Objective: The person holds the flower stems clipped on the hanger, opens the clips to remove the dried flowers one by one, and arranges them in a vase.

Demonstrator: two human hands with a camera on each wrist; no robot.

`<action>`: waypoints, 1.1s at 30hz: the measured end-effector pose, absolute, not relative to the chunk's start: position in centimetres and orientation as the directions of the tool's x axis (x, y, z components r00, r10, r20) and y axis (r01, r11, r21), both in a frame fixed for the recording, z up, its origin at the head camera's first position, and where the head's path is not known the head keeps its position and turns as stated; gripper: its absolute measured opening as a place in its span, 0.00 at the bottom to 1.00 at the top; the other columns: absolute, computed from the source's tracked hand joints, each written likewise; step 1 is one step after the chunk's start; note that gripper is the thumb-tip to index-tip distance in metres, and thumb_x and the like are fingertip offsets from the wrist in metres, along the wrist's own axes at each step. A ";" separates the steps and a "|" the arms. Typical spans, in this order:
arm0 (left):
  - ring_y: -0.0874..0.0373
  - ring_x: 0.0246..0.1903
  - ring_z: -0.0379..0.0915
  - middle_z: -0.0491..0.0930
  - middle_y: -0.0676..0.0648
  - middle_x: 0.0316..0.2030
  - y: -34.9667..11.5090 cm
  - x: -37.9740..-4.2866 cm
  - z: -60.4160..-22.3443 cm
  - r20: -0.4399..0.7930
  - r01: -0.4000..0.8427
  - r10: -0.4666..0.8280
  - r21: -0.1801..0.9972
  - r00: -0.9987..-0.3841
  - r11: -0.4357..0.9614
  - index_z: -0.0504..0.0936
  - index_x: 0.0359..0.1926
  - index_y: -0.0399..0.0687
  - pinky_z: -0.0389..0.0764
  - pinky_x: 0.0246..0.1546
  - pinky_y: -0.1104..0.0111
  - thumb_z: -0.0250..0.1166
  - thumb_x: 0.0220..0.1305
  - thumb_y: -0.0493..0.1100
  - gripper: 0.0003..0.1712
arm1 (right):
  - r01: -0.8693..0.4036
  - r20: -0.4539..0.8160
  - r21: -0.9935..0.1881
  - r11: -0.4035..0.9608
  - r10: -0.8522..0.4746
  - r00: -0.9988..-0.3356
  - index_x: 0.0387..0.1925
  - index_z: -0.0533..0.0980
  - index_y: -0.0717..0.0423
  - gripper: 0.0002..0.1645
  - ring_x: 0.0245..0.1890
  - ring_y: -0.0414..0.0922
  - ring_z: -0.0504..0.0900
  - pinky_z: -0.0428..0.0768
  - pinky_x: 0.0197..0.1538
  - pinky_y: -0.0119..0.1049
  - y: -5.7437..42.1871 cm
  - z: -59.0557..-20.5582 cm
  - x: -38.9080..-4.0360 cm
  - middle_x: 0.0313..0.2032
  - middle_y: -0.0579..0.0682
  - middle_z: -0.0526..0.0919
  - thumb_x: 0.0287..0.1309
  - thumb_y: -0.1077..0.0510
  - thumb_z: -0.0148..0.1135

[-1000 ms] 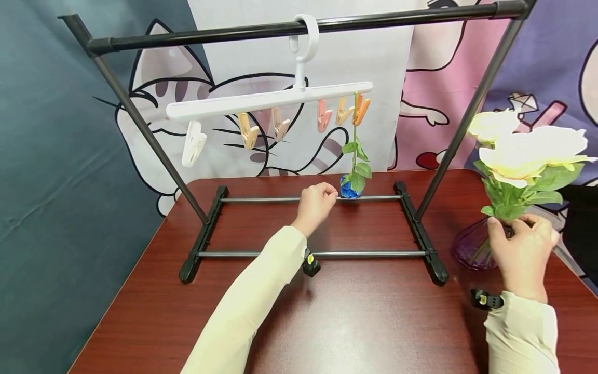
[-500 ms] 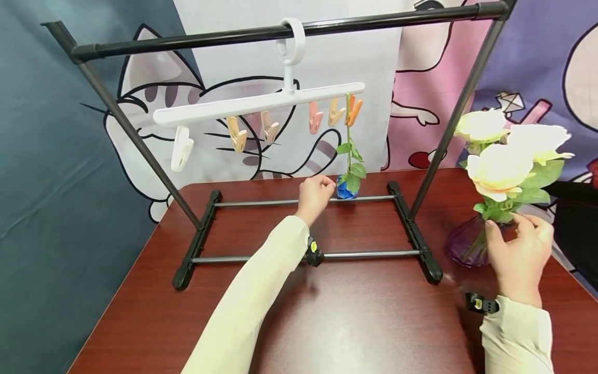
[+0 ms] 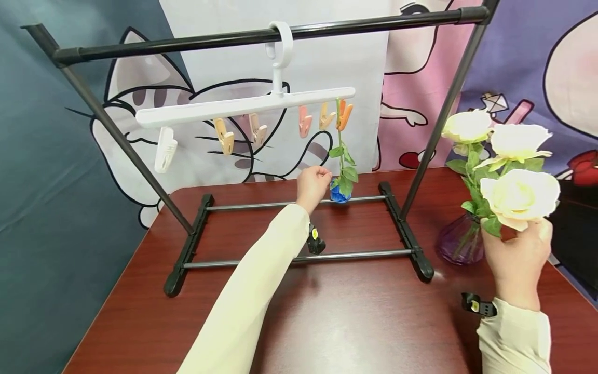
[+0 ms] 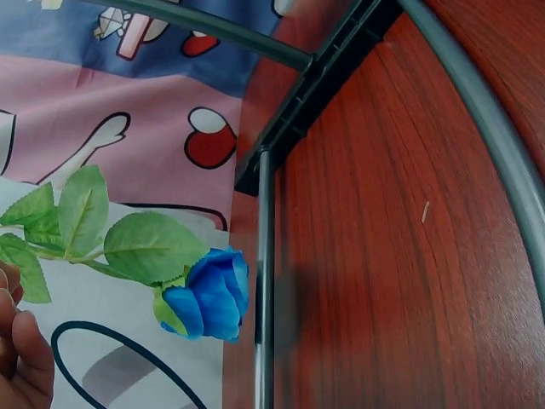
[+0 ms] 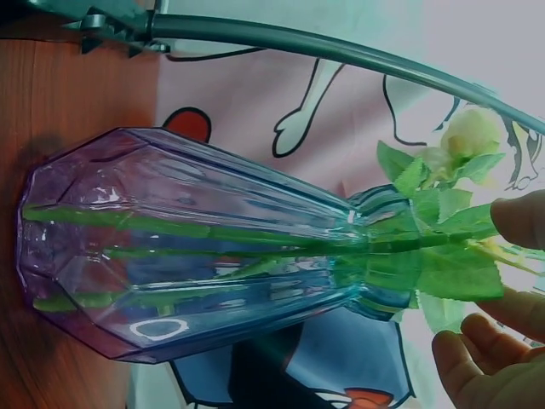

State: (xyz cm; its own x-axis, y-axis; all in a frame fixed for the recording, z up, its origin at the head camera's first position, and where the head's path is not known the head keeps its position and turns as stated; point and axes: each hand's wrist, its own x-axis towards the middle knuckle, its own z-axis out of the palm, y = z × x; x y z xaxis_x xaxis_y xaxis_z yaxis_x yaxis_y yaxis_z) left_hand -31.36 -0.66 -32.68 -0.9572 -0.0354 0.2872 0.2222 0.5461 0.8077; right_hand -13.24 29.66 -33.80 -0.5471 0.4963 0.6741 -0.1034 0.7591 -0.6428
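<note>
A blue rose (image 3: 340, 190) hangs head down, its stem held in an orange clothespin (image 3: 344, 115) on the white hanger (image 3: 247, 105). Just left of the bloom is my left hand (image 3: 313, 188), fingers loosely curled with nothing seen in them. In the left wrist view its fingertips (image 4: 30, 354) lie below the leaves. At the right, three white roses (image 3: 518, 196) stand in a purple glass vase (image 3: 460, 241). My right hand (image 3: 520, 259) is at their stems above the vase's neck, thumb and fingers on either side of the greenery; the front bloom partly hides the grip.
The hanger hooks over a black rack's top bar (image 3: 224, 41); the rack's feet (image 3: 189, 254) stand on the reddish wooden table (image 3: 364, 311). More clothespins hang leftward, including a white one (image 3: 165, 149). A patterned cloth (image 3: 420, 88) hangs behind.
The head view has shifted, sliding the scene left. The front white rose has tipped forward and down over my right hand, and the blooms have spread apart. My left hand stays beside the blue rose.
</note>
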 end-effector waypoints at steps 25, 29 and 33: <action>0.58 0.30 0.77 0.84 0.48 0.35 1.8 -33.5 -31.7 0.220 0.166 -0.064 0.870 -0.973 0.464 0.85 0.42 0.47 0.75 0.31 0.68 0.63 0.60 0.46 0.12 | 0.019 0.598 -0.684 0.729 0.576 -0.557 0.53 0.71 0.63 0.31 0.38 0.39 0.63 0.59 0.38 0.26 28.7 -35.4 -12.4 0.40 0.55 0.71 0.43 0.66 0.65; 0.57 0.29 0.80 0.84 0.48 0.34 2.2 -33.6 -31.9 0.189 0.148 -0.057 0.892 -0.980 0.426 0.85 0.41 0.46 0.76 0.31 0.69 0.62 0.60 0.46 0.12 | 0.082 0.541 -0.684 0.725 0.579 -0.611 0.42 0.74 0.73 0.22 0.43 0.59 0.67 0.64 0.40 0.43 28.6 -35.6 -12.1 0.35 0.70 0.72 0.46 0.62 0.64; 0.56 0.27 0.81 0.84 0.48 0.31 2.6 -33.9 -31.9 0.200 0.159 -0.051 0.889 -0.978 0.430 0.85 0.40 0.46 0.76 0.29 0.70 0.63 0.60 0.46 0.11 | 0.148 0.478 -0.666 0.732 0.570 -0.668 0.29 0.73 0.76 0.20 0.42 0.65 0.67 0.62 0.42 0.55 28.4 -35.7 -11.8 0.25 0.73 0.73 0.47 0.57 0.61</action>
State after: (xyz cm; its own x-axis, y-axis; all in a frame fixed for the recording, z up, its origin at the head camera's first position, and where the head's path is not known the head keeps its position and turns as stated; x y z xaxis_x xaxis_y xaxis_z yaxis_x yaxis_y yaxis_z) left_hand -33.91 2.57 -31.94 -0.9785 -0.0510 0.1999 0.1591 0.4303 0.8885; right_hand -11.76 28.43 -35.74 -0.6680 0.5702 0.4782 0.1480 0.7315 -0.6656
